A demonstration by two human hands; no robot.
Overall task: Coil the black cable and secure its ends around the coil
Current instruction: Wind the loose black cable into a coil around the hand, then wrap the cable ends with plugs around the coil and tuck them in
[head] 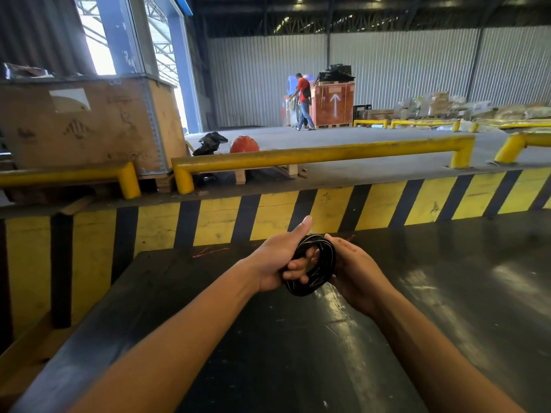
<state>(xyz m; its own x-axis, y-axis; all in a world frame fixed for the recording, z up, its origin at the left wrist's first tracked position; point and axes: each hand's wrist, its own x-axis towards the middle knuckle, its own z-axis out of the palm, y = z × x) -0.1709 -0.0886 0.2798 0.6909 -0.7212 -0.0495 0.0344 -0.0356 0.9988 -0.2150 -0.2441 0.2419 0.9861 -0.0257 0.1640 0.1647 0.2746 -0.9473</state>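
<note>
The black cable (323, 265) is wound into a small round coil, held upright between both hands above the black table (447, 293). My left hand (277, 260) grips the coil's left side, its fingers curled through the middle and its thumb raised. On the coil's right side, my right hand (356, 269) cups it with the fingers partly hidden behind the loops. No loose cable end shows.
A yellow-and-black striped dock wall (328, 210) rises just beyond the table. Yellow guard rails (313, 155), a large wooden crate (83, 123) and a red helmet (244, 144) sit on the raised floor. A person in a red shirt (303, 101) walks far back.
</note>
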